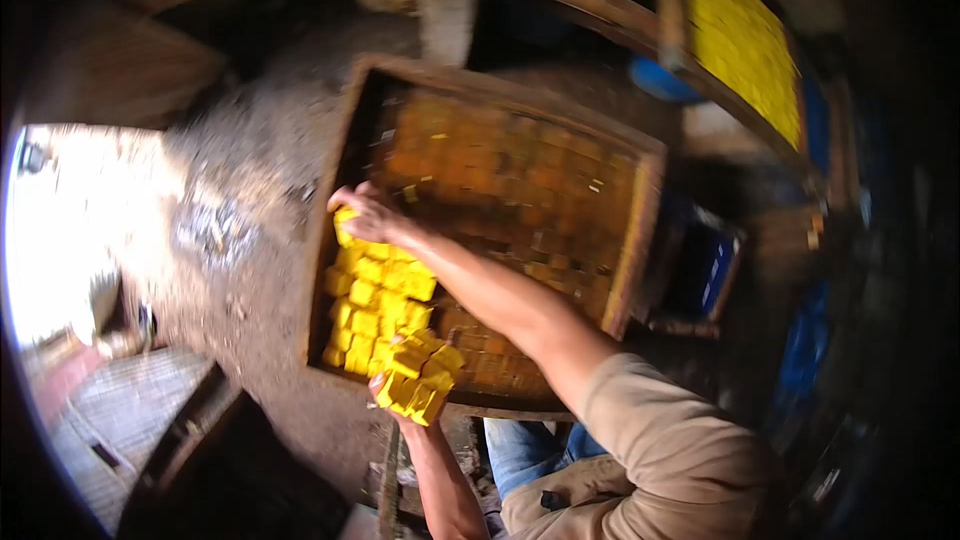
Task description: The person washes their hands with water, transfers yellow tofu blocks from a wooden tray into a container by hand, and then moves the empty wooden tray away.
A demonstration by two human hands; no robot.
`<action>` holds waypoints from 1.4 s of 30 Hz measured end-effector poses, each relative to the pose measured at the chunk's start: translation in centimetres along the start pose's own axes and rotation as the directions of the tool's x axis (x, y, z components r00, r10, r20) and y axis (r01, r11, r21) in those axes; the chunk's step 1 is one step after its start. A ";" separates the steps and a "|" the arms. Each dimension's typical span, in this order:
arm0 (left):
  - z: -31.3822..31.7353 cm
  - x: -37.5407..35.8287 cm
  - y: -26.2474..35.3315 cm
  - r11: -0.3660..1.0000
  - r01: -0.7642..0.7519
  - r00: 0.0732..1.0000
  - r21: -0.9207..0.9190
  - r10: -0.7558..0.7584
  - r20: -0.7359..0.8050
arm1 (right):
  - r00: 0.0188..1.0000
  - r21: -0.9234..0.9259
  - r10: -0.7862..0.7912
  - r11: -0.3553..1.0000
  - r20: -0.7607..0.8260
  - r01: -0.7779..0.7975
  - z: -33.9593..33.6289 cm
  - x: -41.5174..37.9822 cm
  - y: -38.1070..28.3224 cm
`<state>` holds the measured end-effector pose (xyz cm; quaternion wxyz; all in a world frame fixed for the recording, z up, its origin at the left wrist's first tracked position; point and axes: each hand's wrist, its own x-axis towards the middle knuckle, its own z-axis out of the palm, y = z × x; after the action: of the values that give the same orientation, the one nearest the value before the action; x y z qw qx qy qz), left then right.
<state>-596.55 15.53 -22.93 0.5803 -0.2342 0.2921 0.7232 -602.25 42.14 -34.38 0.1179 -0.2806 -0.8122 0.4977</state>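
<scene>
My left hand (378,392) is closed under a stack of soft-edged yellow blocks (418,372) that look like tofu, held over the near-left edge of a wooden tray (652,200). Inside the tray, along its left side, stand rows of similar yellow blocks (365,295). My right hand (368,218) reaches across to the far end of these rows. Its fingers are curled round a yellow block (346,228) beside the tray's left wall. Motion blur softens the fingers, and the hand partly hides that block.
The tray's brown, grid-marked bottom (510,170) shows a few yellow scraps. A rack with a bright yellow sheet or filled tray (740,35) stands at upper right, near a blue container (662,80). A dark-blue crate (705,265) is right of the tray. Bare ground (250,270) lies left.
</scene>
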 end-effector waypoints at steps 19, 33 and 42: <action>5.7 -4.5 -37.3 0.822 0.445 0.877 0.355 -0.480 0.010 | 0.563 0.960 0.824 -0.105 -0.061 0.258 -26.1 -72.5 13.5; 1.7 -1.0 -53.3 0.583 0.805 0.590 0.111 -0.806 -0.050 | 0.680 -0.782 0.714 0.325 -0.165 -0.531 -22.7 -73.7 56.5; 1.2 1.3 -53.9 0.600 0.791 0.609 0.119 -0.791 -0.064 | 0.817 -0.727 0.379 0.388 -0.434 -0.566 -17.6 -75.4 63.9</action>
<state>-544.17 25.66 -31.08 0.8540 -0.3009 0.2079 0.3701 -510.88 34.18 -75.25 -0.0975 -0.5692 -0.8157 0.0328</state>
